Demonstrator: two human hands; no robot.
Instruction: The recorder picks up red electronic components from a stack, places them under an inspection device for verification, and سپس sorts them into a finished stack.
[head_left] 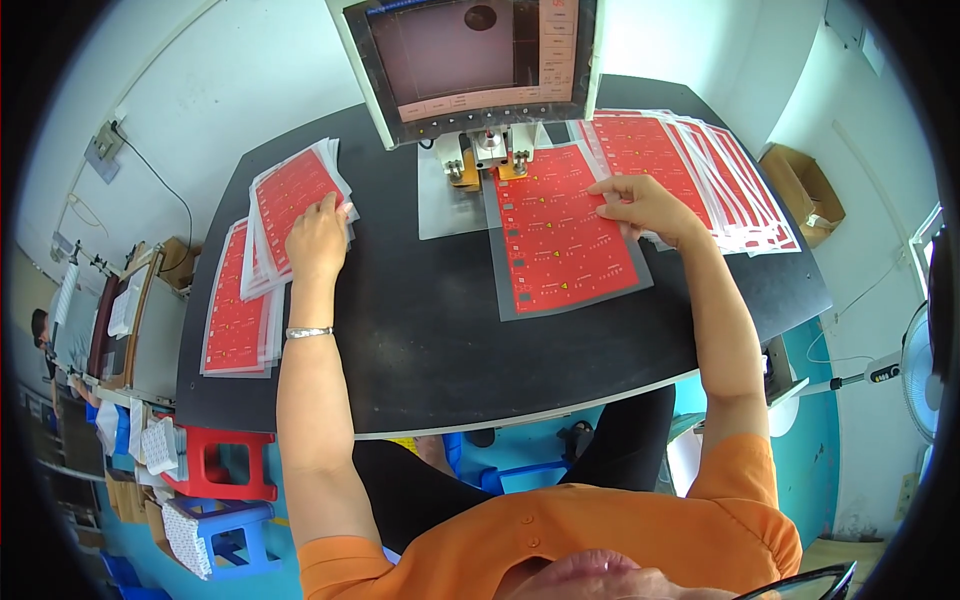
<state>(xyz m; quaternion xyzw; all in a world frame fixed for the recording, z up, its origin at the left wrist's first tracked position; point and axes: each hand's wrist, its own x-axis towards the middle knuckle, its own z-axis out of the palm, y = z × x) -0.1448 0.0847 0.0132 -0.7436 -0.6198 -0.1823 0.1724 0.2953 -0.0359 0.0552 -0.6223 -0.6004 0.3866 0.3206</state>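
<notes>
A red printed sheet (572, 240) with a clear border lies under the head of a small bench machine (490, 150). At the sheet's right edge is my right hand (645, 208), thumb and index finger at the edge and the other fingers curled, partly hidden. To the left, my left hand (318, 238) lies on the right side of a stack of similar red sheets (290, 190), its fingers stretched over the top sheet. Beneath and nearer me, another pile of red sheets (232, 310) sits at the table's left edge.
More red sheets (690, 170) are fanned out at the back right of the black table (420, 340). A monitor (470, 60) hangs above the machine. A cardboard box (800, 195) and a fan (918, 370) stand to the right; red (225, 465) and blue stools (235, 535) stand to the left.
</notes>
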